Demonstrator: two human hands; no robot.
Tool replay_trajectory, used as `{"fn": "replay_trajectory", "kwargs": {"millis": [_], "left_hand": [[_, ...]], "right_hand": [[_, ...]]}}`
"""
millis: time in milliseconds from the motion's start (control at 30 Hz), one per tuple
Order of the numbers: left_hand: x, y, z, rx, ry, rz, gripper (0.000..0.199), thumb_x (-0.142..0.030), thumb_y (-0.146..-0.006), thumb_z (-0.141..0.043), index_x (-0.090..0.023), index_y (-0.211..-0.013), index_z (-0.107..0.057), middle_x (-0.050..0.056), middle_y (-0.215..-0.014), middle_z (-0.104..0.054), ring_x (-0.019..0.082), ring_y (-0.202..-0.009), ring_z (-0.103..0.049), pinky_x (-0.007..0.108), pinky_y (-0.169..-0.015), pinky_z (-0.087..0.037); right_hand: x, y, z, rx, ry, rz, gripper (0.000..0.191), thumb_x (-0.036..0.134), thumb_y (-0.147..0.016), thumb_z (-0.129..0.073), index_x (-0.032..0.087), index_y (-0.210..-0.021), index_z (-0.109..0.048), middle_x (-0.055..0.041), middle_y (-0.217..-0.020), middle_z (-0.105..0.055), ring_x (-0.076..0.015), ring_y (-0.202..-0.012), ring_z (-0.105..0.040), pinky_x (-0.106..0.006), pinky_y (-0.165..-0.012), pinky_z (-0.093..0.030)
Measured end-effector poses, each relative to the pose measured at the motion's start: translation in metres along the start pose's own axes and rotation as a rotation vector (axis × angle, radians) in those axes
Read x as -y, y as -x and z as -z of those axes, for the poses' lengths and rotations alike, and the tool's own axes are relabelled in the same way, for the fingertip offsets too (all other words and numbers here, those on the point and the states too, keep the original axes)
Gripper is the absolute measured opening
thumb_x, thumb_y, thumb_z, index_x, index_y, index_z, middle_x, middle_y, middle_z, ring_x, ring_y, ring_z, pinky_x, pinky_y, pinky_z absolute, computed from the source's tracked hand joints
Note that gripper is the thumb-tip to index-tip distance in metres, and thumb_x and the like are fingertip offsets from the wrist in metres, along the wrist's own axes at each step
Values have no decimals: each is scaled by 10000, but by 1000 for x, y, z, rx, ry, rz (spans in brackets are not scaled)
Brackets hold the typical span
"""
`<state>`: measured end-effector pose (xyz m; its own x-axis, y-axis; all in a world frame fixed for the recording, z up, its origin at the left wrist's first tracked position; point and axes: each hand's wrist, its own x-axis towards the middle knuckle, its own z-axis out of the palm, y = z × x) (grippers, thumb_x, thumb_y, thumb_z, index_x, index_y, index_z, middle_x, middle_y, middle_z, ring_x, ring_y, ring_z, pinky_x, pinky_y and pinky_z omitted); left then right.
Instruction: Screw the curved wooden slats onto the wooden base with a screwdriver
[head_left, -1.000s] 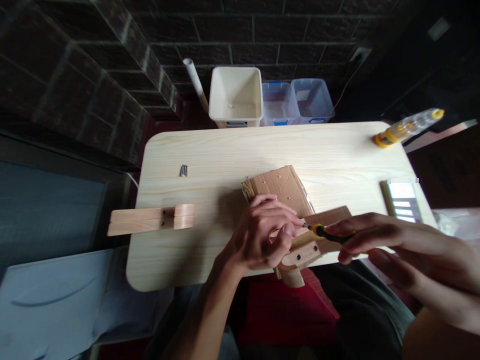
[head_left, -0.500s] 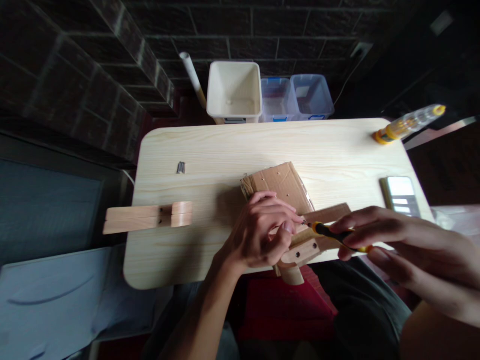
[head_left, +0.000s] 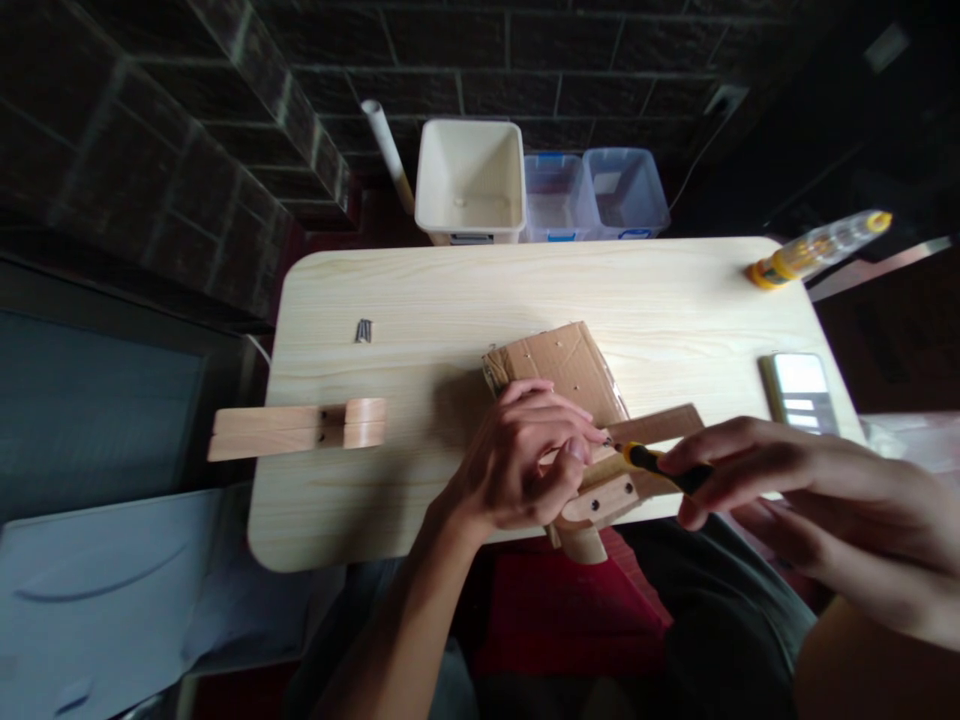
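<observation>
A yellow-and-black screwdriver (head_left: pixel 645 458) is held in my right hand (head_left: pixel 780 490), its tip pointing left at a small screw (head_left: pixel 607 442). That screw stands in a light wooden assembly (head_left: pixel 611 500), which has two dark screw holes along its near piece. My left hand (head_left: pixel 525 455) bends over the assembly and grips it, the index fingertip touching or almost touching the screw. The left palm hides part of the wood. Under and behind the assembly sits a cardboard box (head_left: pixel 559 365) with small holes in its top.
Several loose screws (head_left: pixel 364 331) lie on the table (head_left: pixel 427 290) at left. A second wooden piece (head_left: pixel 300 430) overhangs the left edge. A phone-like device (head_left: pixel 802 390) and a clear-and-yellow bottle-shaped container (head_left: pixel 817 250) are at right. Plastic bins (head_left: pixel 469 215) stand behind the table.
My right hand's fingers have shifted on the screwdriver handle, covering its yellow end. My left hand, the wooden assembly and the box stay in place.
</observation>
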<state>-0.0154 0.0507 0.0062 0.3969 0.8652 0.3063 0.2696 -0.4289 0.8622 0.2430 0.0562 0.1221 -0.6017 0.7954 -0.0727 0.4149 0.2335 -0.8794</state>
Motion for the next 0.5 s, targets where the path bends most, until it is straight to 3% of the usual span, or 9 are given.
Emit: {"fn": "replay_trajectory", "kwargs": {"millis": [300, 500], "left_hand": [[0, 0, 0, -1, 3, 5, 368, -300, -1001, -445, -225, -782, -732, 26, -1026, -861, 241, -1058, -781, 500, -1167, -369], [-1, 1, 0, -12, 16, 0, 349, -287, -998, -466, -216, -779, -728, 21, -1004, -860, 230, -1053, -783, 486, -1159, -365]], "right_hand": [[-1, 0, 2, -30, 14, -36, 156, 294, -930, -747, 342, -1052, -833, -54, -1093, -814, -227, -1073, -784, -219, -877, -645], [-8, 1, 5, 103, -16, 45, 290, 207, -891, -748, 354, -1138, -782, -43, -1042, -820, -240, -1131, -770, -269, -937, -642]]}}
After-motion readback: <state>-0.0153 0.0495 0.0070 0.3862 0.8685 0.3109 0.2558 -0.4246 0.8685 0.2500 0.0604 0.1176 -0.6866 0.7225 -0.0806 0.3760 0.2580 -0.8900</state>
